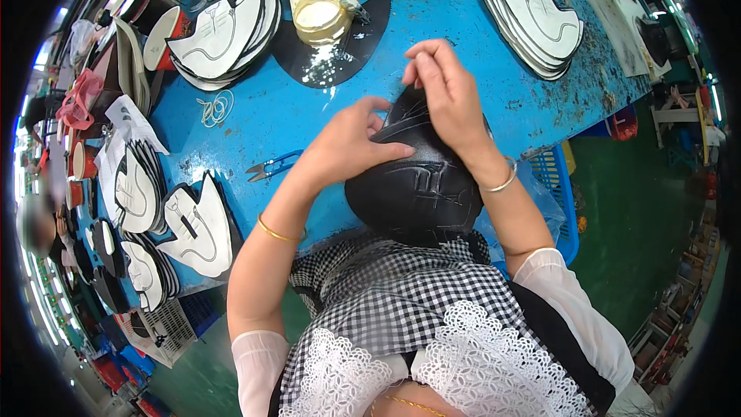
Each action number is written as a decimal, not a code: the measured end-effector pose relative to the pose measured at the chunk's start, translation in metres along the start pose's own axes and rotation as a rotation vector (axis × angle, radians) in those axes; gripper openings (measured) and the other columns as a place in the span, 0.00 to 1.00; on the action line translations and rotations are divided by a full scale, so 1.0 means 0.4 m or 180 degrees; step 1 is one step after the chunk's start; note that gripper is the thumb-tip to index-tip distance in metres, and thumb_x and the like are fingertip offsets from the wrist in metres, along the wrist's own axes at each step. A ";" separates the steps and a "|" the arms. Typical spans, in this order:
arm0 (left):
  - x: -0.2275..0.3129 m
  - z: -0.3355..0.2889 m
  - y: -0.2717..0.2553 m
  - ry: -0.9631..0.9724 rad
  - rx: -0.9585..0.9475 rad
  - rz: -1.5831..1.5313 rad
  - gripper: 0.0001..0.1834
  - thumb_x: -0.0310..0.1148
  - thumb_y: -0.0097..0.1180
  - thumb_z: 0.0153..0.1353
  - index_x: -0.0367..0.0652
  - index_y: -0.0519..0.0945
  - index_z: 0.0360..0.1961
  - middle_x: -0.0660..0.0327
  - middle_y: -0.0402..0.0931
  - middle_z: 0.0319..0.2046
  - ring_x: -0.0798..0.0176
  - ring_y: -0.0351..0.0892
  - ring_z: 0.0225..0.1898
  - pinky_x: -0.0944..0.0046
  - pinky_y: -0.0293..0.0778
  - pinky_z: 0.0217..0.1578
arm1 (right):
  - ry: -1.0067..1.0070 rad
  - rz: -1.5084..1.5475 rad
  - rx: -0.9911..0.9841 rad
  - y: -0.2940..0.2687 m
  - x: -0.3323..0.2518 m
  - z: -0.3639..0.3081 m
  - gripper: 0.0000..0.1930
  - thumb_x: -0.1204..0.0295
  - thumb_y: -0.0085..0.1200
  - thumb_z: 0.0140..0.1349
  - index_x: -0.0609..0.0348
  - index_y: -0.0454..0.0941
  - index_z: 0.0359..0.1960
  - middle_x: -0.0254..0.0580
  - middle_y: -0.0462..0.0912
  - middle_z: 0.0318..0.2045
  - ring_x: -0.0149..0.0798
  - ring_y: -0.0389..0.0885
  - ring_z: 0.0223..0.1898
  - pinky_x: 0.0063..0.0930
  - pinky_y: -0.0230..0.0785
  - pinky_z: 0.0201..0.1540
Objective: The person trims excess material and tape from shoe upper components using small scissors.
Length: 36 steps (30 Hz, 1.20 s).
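Note:
A black leather-like shoe upper piece [413, 193] with stitched lines lies at the table's front edge, against my checked apron. My left hand [356, 143] holds its left side, thumb flat on the top face and fingers curled at the upper edge. Over the piece's pointed upper end is my right hand [451, 96], thumb and fingertips pinched together. Whatever is between those fingertips is too small to make out. Thin lines, perhaps threads, run over the piece between the hands. Left of my left hand lie blue-handled thread snips [279, 164].
Pale cord [217, 108] lies coiled on the blue table [255, 127]. An open glue pot [318, 19] stands on a black sheet at the back. Stacks of white-topped cut pieces [534, 27] sit back right, back left and front left. A blue basket [567, 208] stands at right.

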<state>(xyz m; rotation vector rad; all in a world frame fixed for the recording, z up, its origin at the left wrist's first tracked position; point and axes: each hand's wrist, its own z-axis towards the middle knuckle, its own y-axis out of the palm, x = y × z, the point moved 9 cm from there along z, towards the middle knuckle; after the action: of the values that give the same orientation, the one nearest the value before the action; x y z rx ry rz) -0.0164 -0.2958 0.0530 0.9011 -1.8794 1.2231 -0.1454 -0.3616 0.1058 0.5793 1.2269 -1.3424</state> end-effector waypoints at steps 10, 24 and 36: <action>0.066 -0.076 0.066 0.0237 -0.0406 -0.1144 0.34 0.34 0.78 0.43 0.30 0.77 0.50 0.55 0.83 0.42 0.63 0.82 0.45 0.63 0.76 0.51 | 0.0902 0.1973 -0.0170 -0.053 0.131 0.034 0.15 0.64 0.41 0.78 0.62 0.75 0.49 0.40 0.83 0.38 0.30 0.78 0.38 0.24 0.72 0.44; -0.104 -0.338 0.126 0.0149 0.0830 -0.4881 0.35 0.36 0.60 0.58 0.31 0.67 0.65 0.48 0.74 0.61 0.50 0.75 0.61 0.50 0.70 0.63 | 0.0585 0.2786 -0.1058 0.061 -0.109 -0.272 0.62 0.38 0.66 0.53 0.66 0.44 0.75 0.52 0.58 0.72 0.45 0.59 0.73 0.40 0.56 0.72; -0.259 -0.471 0.219 0.0888 0.0446 -0.6152 0.49 0.44 0.69 0.47 0.34 0.64 0.69 0.47 0.69 0.65 0.43 0.70 0.65 0.43 0.68 0.65 | 0.2165 0.4339 -0.0840 0.144 -0.025 -0.347 0.26 0.64 0.63 0.57 0.54 0.64 0.54 0.52 0.74 0.55 0.46 0.79 0.56 0.41 0.80 0.56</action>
<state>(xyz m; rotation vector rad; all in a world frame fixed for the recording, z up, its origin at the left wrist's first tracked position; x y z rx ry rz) -0.0031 -0.0749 -0.0166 1.7153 -0.1137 0.1315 -0.1348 -0.2217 0.0513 1.3882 1.0717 0.1914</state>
